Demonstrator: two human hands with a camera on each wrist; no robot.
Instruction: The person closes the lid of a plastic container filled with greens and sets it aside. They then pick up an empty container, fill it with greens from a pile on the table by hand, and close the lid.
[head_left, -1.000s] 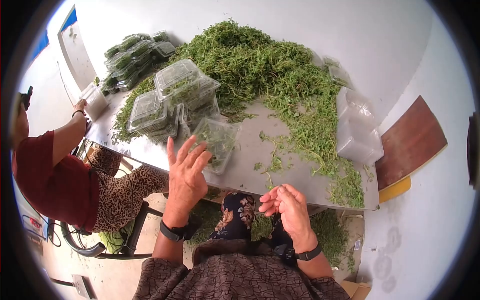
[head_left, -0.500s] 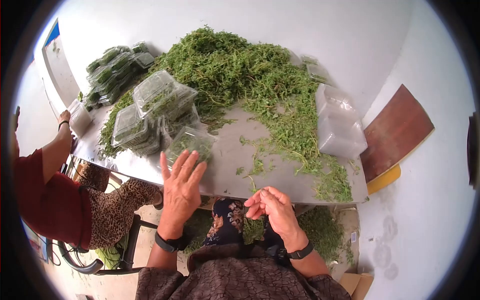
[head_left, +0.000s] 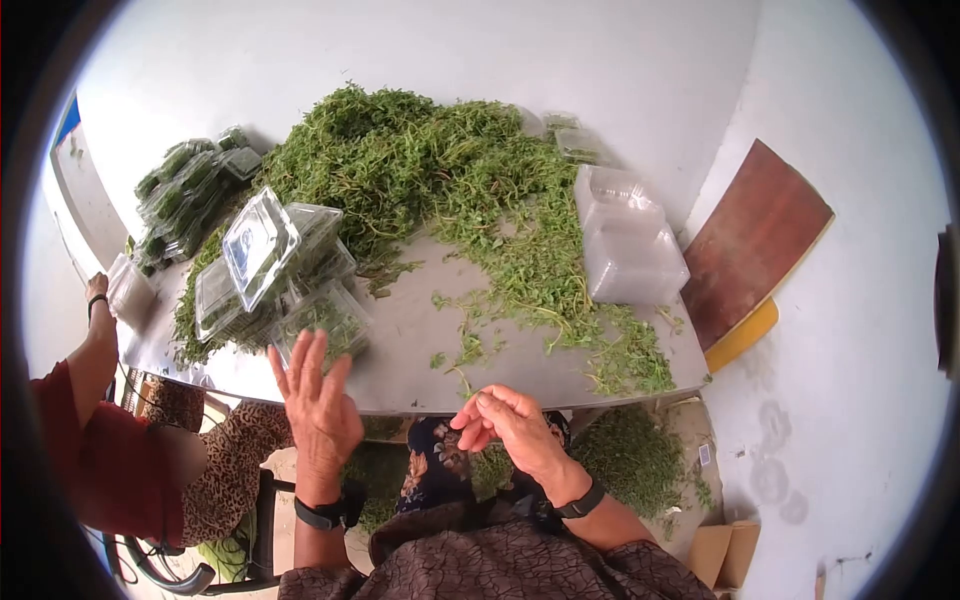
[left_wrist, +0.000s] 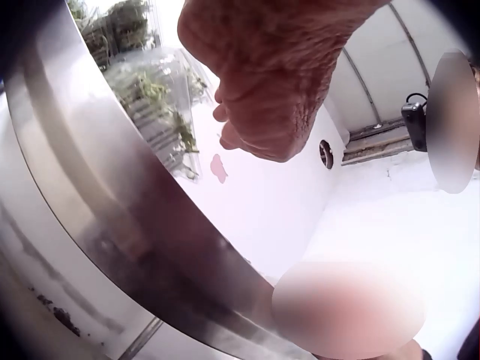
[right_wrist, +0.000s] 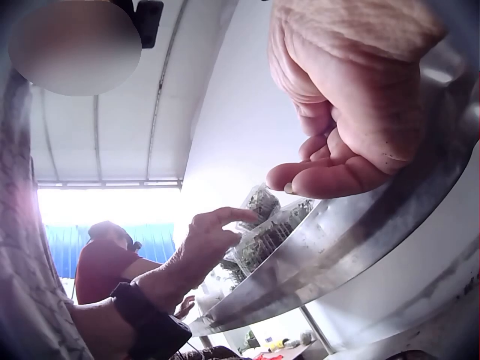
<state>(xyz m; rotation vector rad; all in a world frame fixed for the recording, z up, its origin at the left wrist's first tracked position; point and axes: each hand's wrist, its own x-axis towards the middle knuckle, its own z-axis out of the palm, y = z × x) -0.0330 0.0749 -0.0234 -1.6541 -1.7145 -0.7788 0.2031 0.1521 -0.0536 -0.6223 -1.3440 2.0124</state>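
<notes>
Head view: your left hand (head_left: 322, 418), fingers spread and gripping nothing, is nearer the clear clamshell of greens (head_left: 338, 316), left of centre in the frame, just beyond those fingertips, contact unclear; its long axis is hard to tell; your right hand (head_left: 515, 430) curls loosely, apparently empty, at lower centre.

The grey metallic worktop (head_left: 405, 340) before me carries a large heap of leafy greens (head_left: 400, 150). Stacked filled clear containers (head_left: 265, 275) occupy my left; nested clear containers (head_left: 632, 250) stand right, with loose sprigs (head_left: 632, 362) in front.
</notes>
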